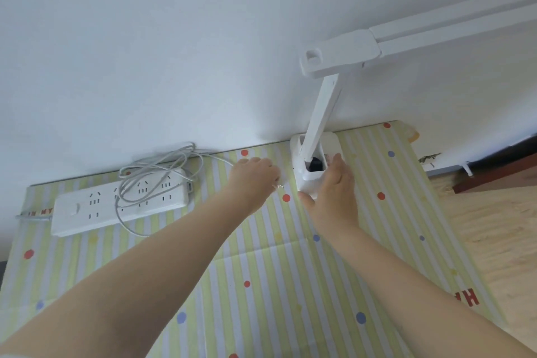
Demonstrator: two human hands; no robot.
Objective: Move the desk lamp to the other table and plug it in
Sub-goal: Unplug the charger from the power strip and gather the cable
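A white desk lamp (319, 113) stands by the wall at the back of the table, its long head (436, 29) reaching up to the right. My right hand (334, 186) grips the lamp's base (305, 174), thumb at the front and fingers on the right side. My left hand (252, 180) is curled around the lamp's plug, whose metal prongs (279, 186) poke out to the right. The white cord (162, 171) runs left from that hand and lies coiled on a white power strip (87, 209).
The table carries a yellow-striped cloth with coloured dots (276, 285). The white wall (174, 52) rises directly behind it. To the right lies wooden floor (494, 227) with a dark piece of furniture (494, 177).
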